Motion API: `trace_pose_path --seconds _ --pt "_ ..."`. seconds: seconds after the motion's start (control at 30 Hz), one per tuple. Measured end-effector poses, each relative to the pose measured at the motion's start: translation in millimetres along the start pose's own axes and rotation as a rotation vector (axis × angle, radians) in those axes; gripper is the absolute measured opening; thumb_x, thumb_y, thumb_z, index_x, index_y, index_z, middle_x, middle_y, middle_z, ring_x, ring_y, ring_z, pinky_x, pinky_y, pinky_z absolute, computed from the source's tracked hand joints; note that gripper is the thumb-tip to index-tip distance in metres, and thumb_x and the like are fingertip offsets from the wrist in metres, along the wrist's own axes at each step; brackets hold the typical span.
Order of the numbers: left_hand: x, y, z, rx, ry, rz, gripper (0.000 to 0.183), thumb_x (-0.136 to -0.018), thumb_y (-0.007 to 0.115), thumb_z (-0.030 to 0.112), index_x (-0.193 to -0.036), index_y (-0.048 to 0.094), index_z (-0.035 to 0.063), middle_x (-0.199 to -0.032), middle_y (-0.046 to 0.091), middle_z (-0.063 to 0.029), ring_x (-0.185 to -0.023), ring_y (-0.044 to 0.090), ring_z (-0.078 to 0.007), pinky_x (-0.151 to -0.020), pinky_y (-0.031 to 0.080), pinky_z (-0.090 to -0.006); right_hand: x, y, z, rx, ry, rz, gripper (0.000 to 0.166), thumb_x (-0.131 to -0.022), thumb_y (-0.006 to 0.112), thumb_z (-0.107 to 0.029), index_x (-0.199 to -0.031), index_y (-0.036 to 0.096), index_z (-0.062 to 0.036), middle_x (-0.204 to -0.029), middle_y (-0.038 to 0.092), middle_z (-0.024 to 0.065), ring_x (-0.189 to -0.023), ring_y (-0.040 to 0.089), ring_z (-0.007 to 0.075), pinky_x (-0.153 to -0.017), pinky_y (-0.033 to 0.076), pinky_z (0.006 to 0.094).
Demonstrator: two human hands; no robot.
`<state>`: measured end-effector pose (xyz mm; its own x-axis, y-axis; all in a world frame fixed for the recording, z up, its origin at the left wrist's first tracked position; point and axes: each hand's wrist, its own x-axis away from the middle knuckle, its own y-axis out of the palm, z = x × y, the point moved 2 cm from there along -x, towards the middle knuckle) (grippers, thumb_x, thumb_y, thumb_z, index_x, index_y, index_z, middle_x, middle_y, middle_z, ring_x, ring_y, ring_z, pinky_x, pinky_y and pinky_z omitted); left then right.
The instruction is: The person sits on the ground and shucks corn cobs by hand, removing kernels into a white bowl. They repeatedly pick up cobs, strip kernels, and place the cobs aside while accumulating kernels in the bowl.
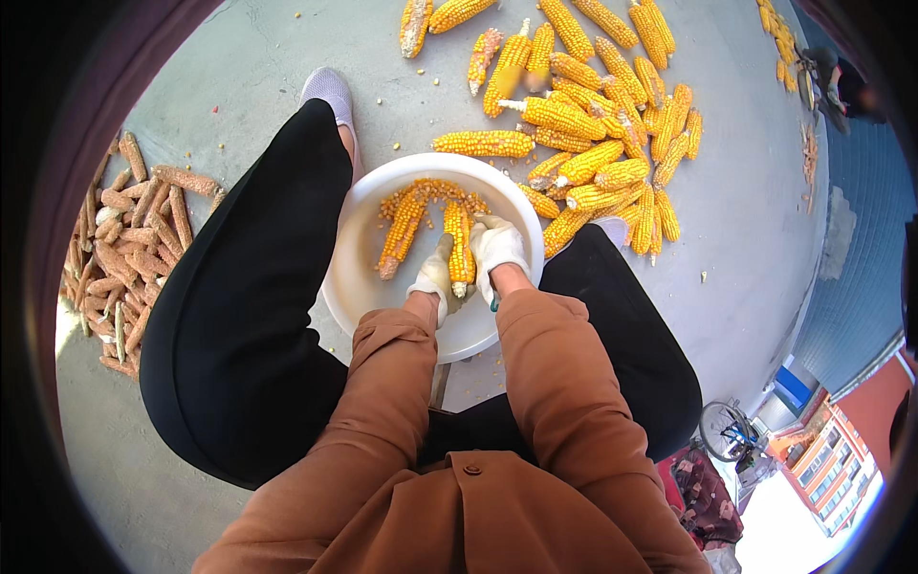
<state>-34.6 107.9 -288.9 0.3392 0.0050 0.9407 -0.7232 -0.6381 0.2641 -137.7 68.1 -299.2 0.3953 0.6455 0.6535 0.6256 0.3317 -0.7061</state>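
Note:
A white plastic basin [339, 287] stands between my knees. Both of my hands wear pale work gloves. My left hand [436, 273] lies along the left side of a yellow corn cob [459, 251], which is upright in the picture. On the cob's right side, my right hand [496, 247] has its fingers curled against it; the fingertips are partly hidden. Left of them a second corn cob [404, 231] lies tilted in the basin, its lower tip bare of kernels. Loose corn kernels [437, 189] are heaped along the basin's far side.
Many unshelled corn cobs [595, 161] are spread on the concrete floor beyond and right of the basin. A pile of bare cobs [129, 265] lies left of my leg. Another person [850, 90] is at the upper right. A bicycle [726, 432] stands at the lower right.

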Motion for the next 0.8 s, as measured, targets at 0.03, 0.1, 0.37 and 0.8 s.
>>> trace_pose_path --seconds 0.03,0.1,0.37,0.8 --pt "-7 -5 0 -0.017 0.033 -0.045 0.039 -0.090 0.048 0.055 -0.095 0.057 0.0175 -0.073 0.061 0.0008 -0.053 0.055 -0.0151 -0.042 0.043 -0.0283 6 -7 -4 0.047 0.007 -0.034 0.031 -0.083 0.052 -0.025 -0.106 0.068 -0.0118 -0.107 0.065 0.0153 -0.101 0.061 0.0345 -0.092 0.046 0.0393" --pt "-20 -9 2 -0.068 0.091 -0.146 0.038 -0.089 0.052 0.054 -0.096 0.057 0.0169 -0.075 0.061 0.0007 -0.056 0.057 -0.0152 -0.044 0.046 -0.0285 20 -26 -7 0.137 0.034 -0.082 0.031 -0.083 0.053 -0.025 -0.106 0.068 -0.0119 -0.107 0.065 0.0151 -0.101 0.061 0.0341 -0.092 0.046 0.0396" --pt "-56 -19 0 0.197 0.157 -0.184 0.035 -0.087 0.060 0.043 -0.104 0.058 0.0123 -0.084 0.063 -0.0076 -0.066 0.061 -0.0221 -0.053 0.052 -0.0369 95 -54 -26 0.173 -0.070 -0.006 0.032 -0.084 0.052 -0.026 -0.108 0.067 -0.0123 -0.105 0.065 0.0183 -0.098 0.062 0.0352 -0.088 0.048 0.0394" --pt "-15 11 8 0.160 0.088 -0.194 0.066 -0.090 0.033 0.064 -0.112 0.053 0.0060 -0.089 0.063 -0.0146 -0.071 0.064 -0.0287 -0.060 0.056 -0.0369 150 -77 -23 0.202 -0.151 0.079 0.029 -0.087 0.050 -0.025 -0.108 0.065 -0.0123 -0.101 0.065 0.0172 -0.094 0.062 0.0356 -0.083 0.049 0.0416"
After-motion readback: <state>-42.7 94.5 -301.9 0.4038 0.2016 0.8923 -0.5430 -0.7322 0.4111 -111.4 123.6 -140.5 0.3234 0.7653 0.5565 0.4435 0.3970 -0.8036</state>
